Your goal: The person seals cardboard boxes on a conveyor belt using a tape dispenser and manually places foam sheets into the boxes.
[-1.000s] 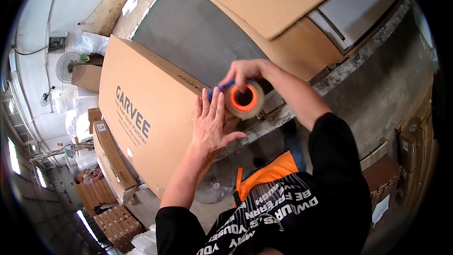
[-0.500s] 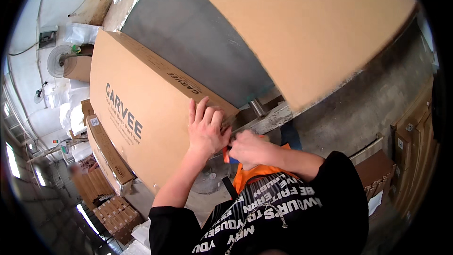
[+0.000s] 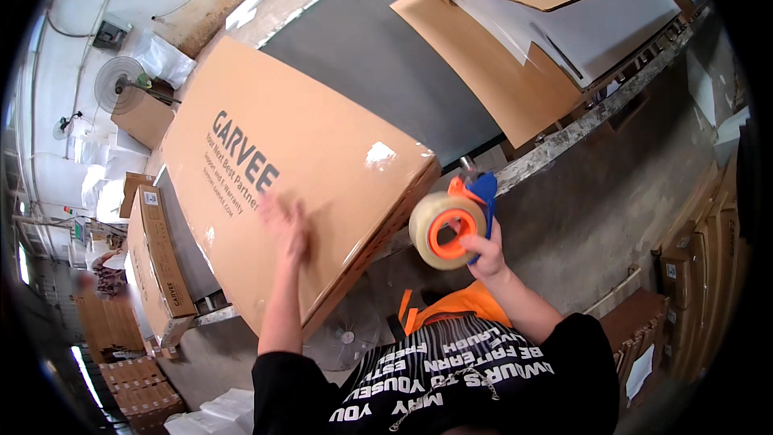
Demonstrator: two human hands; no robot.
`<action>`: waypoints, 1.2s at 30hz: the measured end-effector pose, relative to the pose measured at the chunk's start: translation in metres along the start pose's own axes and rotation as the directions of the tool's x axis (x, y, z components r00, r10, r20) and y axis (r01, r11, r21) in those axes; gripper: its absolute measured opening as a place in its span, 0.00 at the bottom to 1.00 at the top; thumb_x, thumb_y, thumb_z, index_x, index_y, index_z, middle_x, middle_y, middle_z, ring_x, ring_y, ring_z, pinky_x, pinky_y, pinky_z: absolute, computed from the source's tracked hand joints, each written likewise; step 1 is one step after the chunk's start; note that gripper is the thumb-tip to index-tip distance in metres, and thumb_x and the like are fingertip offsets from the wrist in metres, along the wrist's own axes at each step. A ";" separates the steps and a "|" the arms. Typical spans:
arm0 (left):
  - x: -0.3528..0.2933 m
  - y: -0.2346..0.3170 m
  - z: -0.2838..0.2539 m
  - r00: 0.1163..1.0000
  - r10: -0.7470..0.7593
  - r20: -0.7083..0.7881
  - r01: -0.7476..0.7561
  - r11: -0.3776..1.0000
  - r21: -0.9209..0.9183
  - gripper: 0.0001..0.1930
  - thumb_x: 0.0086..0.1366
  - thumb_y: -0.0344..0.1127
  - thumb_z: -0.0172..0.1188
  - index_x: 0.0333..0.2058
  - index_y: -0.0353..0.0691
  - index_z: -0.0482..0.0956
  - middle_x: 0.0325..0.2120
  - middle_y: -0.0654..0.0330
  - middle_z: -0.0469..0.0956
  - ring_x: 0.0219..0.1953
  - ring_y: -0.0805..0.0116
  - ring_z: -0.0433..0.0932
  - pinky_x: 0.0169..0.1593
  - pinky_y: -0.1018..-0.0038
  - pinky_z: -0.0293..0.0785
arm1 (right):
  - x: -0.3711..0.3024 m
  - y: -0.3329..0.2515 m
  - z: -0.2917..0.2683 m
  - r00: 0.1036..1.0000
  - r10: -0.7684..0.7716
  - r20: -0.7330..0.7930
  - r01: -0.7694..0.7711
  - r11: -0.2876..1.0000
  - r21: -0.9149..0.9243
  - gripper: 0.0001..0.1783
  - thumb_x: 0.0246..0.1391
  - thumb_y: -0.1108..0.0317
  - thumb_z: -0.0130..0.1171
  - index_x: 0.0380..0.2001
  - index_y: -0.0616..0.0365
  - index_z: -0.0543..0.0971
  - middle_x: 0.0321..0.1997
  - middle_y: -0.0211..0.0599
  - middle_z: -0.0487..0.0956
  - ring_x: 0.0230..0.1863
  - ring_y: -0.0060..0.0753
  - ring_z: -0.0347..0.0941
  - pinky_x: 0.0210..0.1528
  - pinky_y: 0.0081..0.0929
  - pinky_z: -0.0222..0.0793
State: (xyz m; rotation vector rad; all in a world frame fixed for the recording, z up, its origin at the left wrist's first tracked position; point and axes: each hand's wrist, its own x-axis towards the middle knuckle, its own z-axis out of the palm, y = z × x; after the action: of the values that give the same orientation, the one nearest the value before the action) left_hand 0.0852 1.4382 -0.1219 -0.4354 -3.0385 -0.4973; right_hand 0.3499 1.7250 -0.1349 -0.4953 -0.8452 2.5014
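A large flat cardboard box [image 3: 338, 161] lies on the dark conveyor belt [image 3: 370, 48], with shiny clear tape showing at its near right corner. Over the box's top, left of the middle, is my left hand [image 3: 283, 229], slightly blurred, fingers spread and holding nothing; I cannot tell whether it touches the cardboard. My right hand [image 3: 488, 256] grips a tape dispenser [image 3: 481, 193] in blue and orange, off the box's right corner. A thick roll of clear tape [image 3: 424, 229] on an orange hub sits in it.
Farther right on the belt, an open carton [image 3: 491, 64] has flaps spread around white contents. Another closed box [image 3: 153, 258] lies at the left, near another person [image 3: 109, 278]. A floor fan [image 3: 345, 340] stands below the belt's edge. Stacked cartons [image 3: 700, 274] are at right.
The box has gone from tilted up to lying flat on the belt. My hands have parted: the left lies farther left over the box, the right has brought the tape dispenser into plain sight.
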 end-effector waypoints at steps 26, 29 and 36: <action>-0.138 0.098 0.139 0.816 -0.436 0.380 0.268 -0.297 -0.917 0.33 0.67 0.53 0.50 0.64 0.39 0.58 0.57 0.55 0.69 0.59 0.56 0.68 0.62 0.62 0.64 | 0.447 -0.054 0.060 0.999 0.002 0.045 0.008 0.975 -0.223 0.17 0.32 0.73 0.57 0.32 0.64 0.77 0.29 0.32 0.75 0.27 0.30 0.72 0.36 0.24 0.71; -0.049 0.211 0.110 0.894 -0.306 0.326 0.283 -0.177 -0.943 0.41 0.61 0.40 0.63 0.68 0.44 0.49 0.60 0.53 0.64 0.62 0.59 0.63 0.66 0.60 0.58 | 0.509 -0.022 0.125 0.983 -0.183 0.025 0.184 0.955 -0.233 0.15 0.34 0.74 0.56 0.32 0.62 0.77 0.30 0.31 0.76 0.29 0.29 0.73 0.36 0.29 0.72; 0.001 0.140 0.059 0.879 -0.004 0.477 0.439 0.398 -0.806 0.25 0.60 0.40 0.68 0.53 0.35 0.76 0.42 0.58 0.83 0.46 0.73 0.79 0.51 0.74 0.75 | 0.426 -0.020 0.136 0.966 0.070 0.250 0.056 0.884 -0.464 0.22 0.38 0.76 0.53 0.43 0.65 0.77 0.38 0.37 0.80 0.38 0.29 0.77 0.43 0.27 0.74</action>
State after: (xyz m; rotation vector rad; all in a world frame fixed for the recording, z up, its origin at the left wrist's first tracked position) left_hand 0.1242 1.5845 -0.1348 -0.0825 -2.8260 -2.4115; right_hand -0.0622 1.8955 -0.1007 -0.3184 -1.5746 2.3904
